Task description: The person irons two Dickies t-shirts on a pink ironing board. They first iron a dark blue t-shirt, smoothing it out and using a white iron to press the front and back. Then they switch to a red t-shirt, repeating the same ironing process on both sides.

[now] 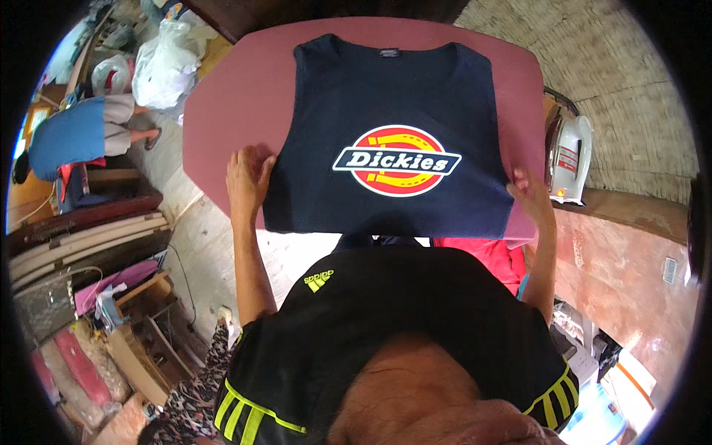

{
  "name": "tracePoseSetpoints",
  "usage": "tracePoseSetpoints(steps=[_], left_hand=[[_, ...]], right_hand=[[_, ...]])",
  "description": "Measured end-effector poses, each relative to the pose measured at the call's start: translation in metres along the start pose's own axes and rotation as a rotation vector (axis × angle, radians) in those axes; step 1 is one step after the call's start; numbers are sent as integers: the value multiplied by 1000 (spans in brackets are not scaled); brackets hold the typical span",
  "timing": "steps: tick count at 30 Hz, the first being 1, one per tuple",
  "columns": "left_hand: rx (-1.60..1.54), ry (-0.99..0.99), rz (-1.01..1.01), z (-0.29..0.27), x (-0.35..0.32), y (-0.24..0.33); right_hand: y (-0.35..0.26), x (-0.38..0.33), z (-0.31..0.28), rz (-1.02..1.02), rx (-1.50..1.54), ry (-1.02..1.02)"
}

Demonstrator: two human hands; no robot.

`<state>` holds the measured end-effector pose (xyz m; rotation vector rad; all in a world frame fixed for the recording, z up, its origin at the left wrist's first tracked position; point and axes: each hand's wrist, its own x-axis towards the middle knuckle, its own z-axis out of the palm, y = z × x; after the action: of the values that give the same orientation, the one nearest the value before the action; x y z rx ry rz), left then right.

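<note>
A dark navy sleeveless shirt (pixel 326 111) lies spread flat on a maroon padded ironing board (pixel 222 96), its neckline at the far side. A red, yellow and white printed emblem (pixel 397 185) is on its front. My left hand (pixel 251 178) rests at the shirt's left edge, thumb apart from the fingers, on the board. At the right edge, my right hand (pixel 531 196) has its fingers closed on the side of the shirt.
A white iron (pixel 569 159) with a lit orange light stands right of the board. Red cloth (pixel 489 259) hangs below the near edge. At the far left, a person in a blue top (pixel 70 137) bends near white plastic bags (pixel 165 67). Stacked boards (pixel 89 241) lie left.
</note>
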<state>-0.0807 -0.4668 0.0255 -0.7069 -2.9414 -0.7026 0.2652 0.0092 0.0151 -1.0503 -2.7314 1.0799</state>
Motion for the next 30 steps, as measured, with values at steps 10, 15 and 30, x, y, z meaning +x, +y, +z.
tracePoseSetpoints(steps=[10, 15, 30], left_hand=[[123, 17, 599, 68, 233, 79], [-378, -338, 662, 77, 285, 75], [76, -13, 1130, 65, 192, 175]], right_hand=[[-125, 214, 18, -678, -327, 553], [-108, 254, 27, -684, -333, 437], [-105, 263, 17, -407, -460, 355]])
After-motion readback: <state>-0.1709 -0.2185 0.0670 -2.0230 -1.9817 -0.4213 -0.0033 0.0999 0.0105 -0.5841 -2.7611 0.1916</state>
